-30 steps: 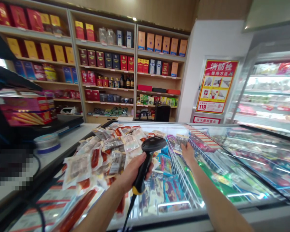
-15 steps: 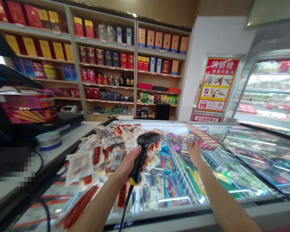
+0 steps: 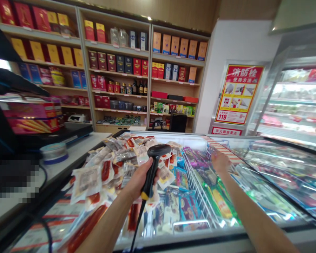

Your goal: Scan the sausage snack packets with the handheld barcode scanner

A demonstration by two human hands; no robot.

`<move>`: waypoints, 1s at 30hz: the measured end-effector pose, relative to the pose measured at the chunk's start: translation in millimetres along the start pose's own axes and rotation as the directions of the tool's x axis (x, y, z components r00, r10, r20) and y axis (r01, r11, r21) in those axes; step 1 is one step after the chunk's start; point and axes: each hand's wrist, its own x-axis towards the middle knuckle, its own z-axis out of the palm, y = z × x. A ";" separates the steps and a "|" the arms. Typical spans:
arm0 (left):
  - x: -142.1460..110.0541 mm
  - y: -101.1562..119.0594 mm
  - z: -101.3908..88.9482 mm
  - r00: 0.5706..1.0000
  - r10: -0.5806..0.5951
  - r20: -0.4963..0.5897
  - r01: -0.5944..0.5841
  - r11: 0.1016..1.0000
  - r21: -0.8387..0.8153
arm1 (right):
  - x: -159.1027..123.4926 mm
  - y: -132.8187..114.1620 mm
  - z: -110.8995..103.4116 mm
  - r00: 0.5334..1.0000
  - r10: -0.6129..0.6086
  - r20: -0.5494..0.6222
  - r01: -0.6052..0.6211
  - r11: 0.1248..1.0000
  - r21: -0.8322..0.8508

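My left hand (image 3: 142, 177) is wrapped round the handle of a black barcode scanner (image 3: 151, 172). The scanner's head is up, tilted to the right, and its cable runs down towards me. Just beyond and left of it lies a heap of clear vacuum packets (image 3: 86, 181) with reddish-brown sausages and pale labels, spread on the glass top of a chest freezer. Over the freezer's right side is my right hand (image 3: 221, 162), smeared by motion; its fingertips and anything in them cannot be made out. Below it, bagged ice creams (image 3: 218, 202) show inside the freezer.
White wire dividers (image 3: 197, 186) part the freezer's goods. On the left counter (image 3: 79, 149) stand a round tub (image 3: 54, 153), snack boxes (image 3: 31, 117) and dark equipment. Shelves of boxed bottles (image 3: 118, 65) line the back wall, beside a red notice (image 3: 238, 95).
My right hand has shifted a little to the right, and the small labelled packet that showed by its fingers is no longer plain. My left hand keeps the scanner nearly still.
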 end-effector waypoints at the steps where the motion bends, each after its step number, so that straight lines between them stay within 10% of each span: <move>1: 0.4 -0.5 -0.1 1.000 0.001 -0.008 -0.001 1.000 -0.003 | -4.1 -24.4 2.4 0.997 -0.040 0.069 0.036 0.998 0.051; 6: 1.1 -1.8 0.0 1.000 0.003 -0.009 -0.003 1.000 -0.018 | -20.5 -123.1 27.9 0.933 -0.103 0.345 0.056 0.988 0.144; 11: 1.1 -0.7 1.1 1.000 -0.003 0.031 0.003 1.000 -0.004 | -21.1 -155.3 53.8 0.904 -0.064 0.422 0.024 0.995 0.101; 19: -3.0 4.5 4.2 0.999 0.000 0.041 0.002 0.999 -0.048 | -22.8 -127.3 57.1 0.940 -0.126 0.317 0.010 0.940 0.342; 26: -8.2 2.4 9.9 0.996 -0.026 0.081 0.032 0.996 -0.081 | -40.9 -81.3 33.8 0.981 -0.061 0.183 -0.131 0.486 0.864; 30: -6.3 -3.0 7.9 0.988 -0.033 0.149 0.041 0.998 -0.050 | -46.6 -80.8 22.4 0.982 -0.056 0.182 -0.147 0.387 0.910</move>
